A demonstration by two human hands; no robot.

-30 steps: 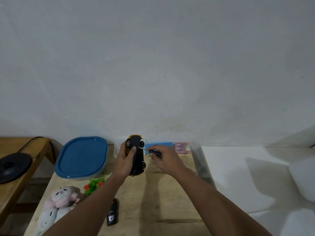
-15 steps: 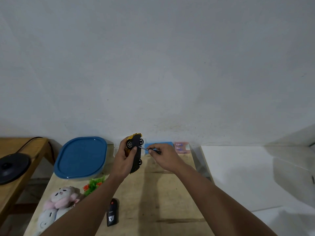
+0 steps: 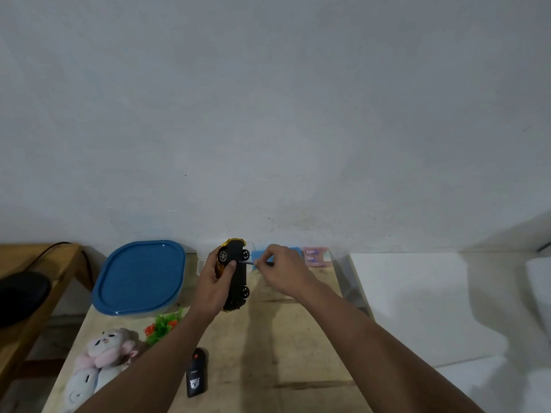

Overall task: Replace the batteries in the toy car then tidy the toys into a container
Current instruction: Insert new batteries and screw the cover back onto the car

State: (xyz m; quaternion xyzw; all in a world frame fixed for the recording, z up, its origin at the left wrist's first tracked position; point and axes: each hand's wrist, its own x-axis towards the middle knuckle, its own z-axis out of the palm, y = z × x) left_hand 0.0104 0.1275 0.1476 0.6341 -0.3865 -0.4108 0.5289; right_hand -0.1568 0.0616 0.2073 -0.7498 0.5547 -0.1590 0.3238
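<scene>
Left hand [image 3: 212, 286] raised above the wooden table [image 3: 286, 347], fingers wrapped around the toy car [image 3: 237, 275], black underside turned toward the camera, nose at 12 o'clock. Right hand [image 3: 284, 271] at the car's 3 o'clock, fingertips pinched on a thin screwdriver [image 3: 250, 263], tip against the underside. Blue-lidded container [image 3: 140, 277] at the car's 9 o'clock; black remote [image 3: 196, 372] at 6 o'clock, flat on the table.

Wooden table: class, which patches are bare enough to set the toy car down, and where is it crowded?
Bare: table right of the remote, under the right hand. Crowded: left side, with container, plush toys and green plastic plant.
</scene>
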